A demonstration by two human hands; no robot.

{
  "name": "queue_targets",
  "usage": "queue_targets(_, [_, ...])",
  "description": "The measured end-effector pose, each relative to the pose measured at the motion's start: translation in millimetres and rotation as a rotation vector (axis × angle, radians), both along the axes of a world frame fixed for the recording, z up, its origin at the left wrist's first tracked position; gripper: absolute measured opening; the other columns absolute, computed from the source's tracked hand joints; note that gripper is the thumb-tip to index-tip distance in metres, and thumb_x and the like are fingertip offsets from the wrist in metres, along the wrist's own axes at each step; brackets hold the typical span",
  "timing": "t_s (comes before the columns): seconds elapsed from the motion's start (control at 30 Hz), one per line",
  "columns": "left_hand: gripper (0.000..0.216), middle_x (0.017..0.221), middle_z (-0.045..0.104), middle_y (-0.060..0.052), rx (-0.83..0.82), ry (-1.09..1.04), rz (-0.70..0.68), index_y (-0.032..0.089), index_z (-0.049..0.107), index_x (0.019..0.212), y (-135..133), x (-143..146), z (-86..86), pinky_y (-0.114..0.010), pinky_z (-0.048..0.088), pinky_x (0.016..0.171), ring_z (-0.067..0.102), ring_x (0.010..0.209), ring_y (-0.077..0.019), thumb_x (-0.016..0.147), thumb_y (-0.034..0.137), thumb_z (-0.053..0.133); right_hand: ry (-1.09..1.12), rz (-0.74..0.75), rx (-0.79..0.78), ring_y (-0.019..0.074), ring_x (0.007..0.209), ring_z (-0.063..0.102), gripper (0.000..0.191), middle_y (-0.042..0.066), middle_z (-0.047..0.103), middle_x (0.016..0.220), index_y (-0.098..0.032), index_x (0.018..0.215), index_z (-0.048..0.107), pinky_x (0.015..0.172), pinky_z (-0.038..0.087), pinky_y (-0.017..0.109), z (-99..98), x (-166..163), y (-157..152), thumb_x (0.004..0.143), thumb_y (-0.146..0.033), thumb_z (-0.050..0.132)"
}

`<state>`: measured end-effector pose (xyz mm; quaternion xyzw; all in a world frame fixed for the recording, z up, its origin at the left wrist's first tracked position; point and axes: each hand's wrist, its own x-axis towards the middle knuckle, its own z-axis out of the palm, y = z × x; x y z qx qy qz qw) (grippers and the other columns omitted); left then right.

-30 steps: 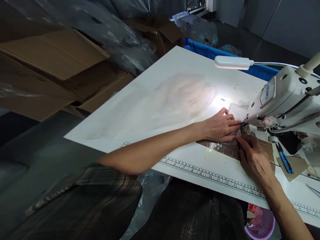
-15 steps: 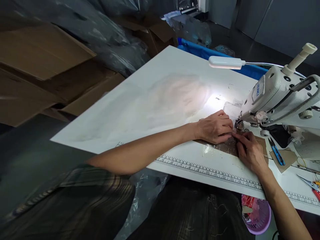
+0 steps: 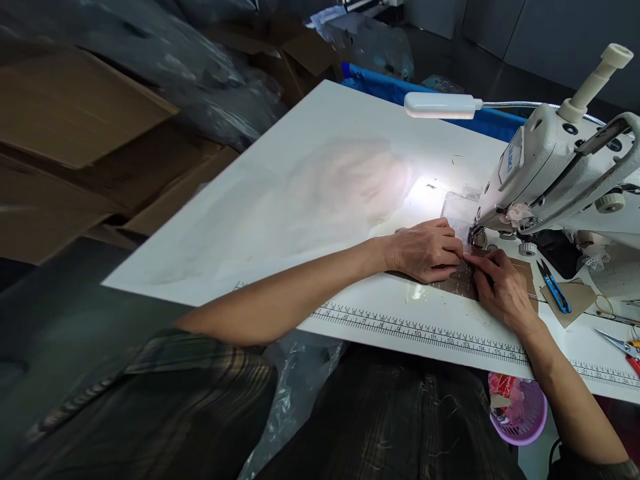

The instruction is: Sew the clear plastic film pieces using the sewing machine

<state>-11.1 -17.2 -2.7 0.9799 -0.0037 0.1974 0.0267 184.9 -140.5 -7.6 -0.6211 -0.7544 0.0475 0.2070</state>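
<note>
My left hand (image 3: 429, 253) is closed, fingers curled, just left of the presser foot (image 3: 473, 233) of a white sewing machine (image 3: 545, 167). With its index finger pointing at the left fingertips, my right hand (image 3: 503, 290) is bent in a pinch in front of the foot. Whatever the fingertips hold is too small and hidden to make out. A thin see-through piece (image 3: 455, 207) lies flat beside the needle area, beyond my left fingers. Beneath both hands is a brown sheet (image 3: 457, 287) with a shiny, scratched surface.
Blue thread snips (image 3: 554, 287) lie on a brown card (image 3: 577, 303) at the right, with scissors (image 3: 617, 343) nearer the edge. A ruler strip (image 3: 400, 331) runs along the front of the white table (image 3: 240, 220). A lamp (image 3: 443, 105) hangs above. Cardboard boxes (image 3: 75, 113) stand left, a purple basket (image 3: 533, 427) below.
The view has shifted slightly. Both hands stay close together by the presser foot, with little change in their grip. More of the see-through piece shows beyond my left fingers.
</note>
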Motion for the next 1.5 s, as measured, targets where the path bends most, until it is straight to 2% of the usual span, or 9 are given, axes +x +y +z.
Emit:
queue_targets(0.13, [0.024, 0.098, 0.073, -0.005, -0.006, 0.016, -0.017, 0.021, 0.072, 0.087, -0.8, -0.3, 2.4, -0.035, 0.041, 0.081, 0.061, 0.083, -0.0185, 0.094, 0.027, 0.049, -0.025, -0.002, 0.003, 0.0179, 0.080, 0.064, 0.036, 0.007, 0.062, 0.098, -0.026, 0.120, 0.070, 0.064, 0.054, 0.029, -0.9, 0.2, 0.2, 0.095, -0.024, 0.044])
queue_targets(0.33, [0.022, 0.085, 0.071, -0.005, 0.006, -0.036, -0.008, 0.020, 0.068, 0.077, -0.8, 2.8, 1.2, -0.038, 0.040, 0.087, 0.059, 0.080, -0.0194, 0.088, 0.028, 0.051, -0.110, -0.009, 0.000, 0.0171, 0.077, 0.063, 0.036, 0.007, 0.063, 0.098, -0.026, 0.121, 0.070, 0.058, 0.052, 0.027, 0.9, -1.2, 0.3, 0.095, -0.025, 0.044])
queue_targets(0.6, [0.019, 0.091, 0.072, -0.005, -0.050, -0.002, -0.001, 0.020, 0.068, 0.080, -0.2, 2.8, 1.5, -0.038, 0.040, 0.092, 0.060, 0.078, -0.0176, 0.087, 0.027, 0.052, -0.189, -0.015, -0.050, 0.0175, 0.074, 0.061, 0.038, 0.008, 0.062, 0.101, -0.027, 0.126, 0.066, 0.055, 0.049, 0.027, 3.8, -5.0, -1.2, 0.096, -0.024, 0.042])
queue_targets(0.93, [0.023, 0.091, 0.070, -0.007, -0.026, 0.039, 0.052, 0.017, 0.069, 0.084, 1.1, 0.4, 3.3, -0.037, 0.041, 0.077, 0.057, 0.073, -0.0187, 0.086, 0.030, 0.051, -0.313, -0.048, -0.095, 0.0151, 0.064, 0.057, 0.041, 0.010, 0.060, 0.099, -0.025, 0.133, 0.059, 0.045, 0.040, 0.023, 8.2, -10.2, 3.0, 0.096, -0.025, 0.041])
queue_targets(1.2, [0.027, 0.105, 0.069, -0.009, -0.045, 0.099, 0.112, 0.015, 0.070, 0.096, 0.4, 0.9, 4.9, -0.037, 0.041, 0.080, 0.059, 0.082, -0.0208, 0.088, 0.035, 0.053, -0.248, -0.039, -0.075, 0.0149, 0.062, 0.058, 0.040, 0.010, 0.060, 0.098, -0.024, 0.131, 0.060, 0.045, 0.041, 0.024, 8.5, -8.5, 1.8, 0.099, -0.028, 0.038])
queue_targets(1.5, [0.031, 0.118, 0.065, -0.011, -0.043, 0.144, 0.177, 0.017, 0.069, 0.106, 0.0, 1.3, 5.4, -0.039, 0.039, 0.087, 0.060, 0.088, -0.0220, 0.091, 0.038, 0.050, -0.306, -0.028, -0.060, 0.0137, 0.057, 0.054, 0.041, 0.011, 0.060, 0.095, -0.021, 0.132, 0.060, 0.042, 0.036, 0.023, 8.1, -8.8, 4.1, 0.097, -0.027, 0.040])
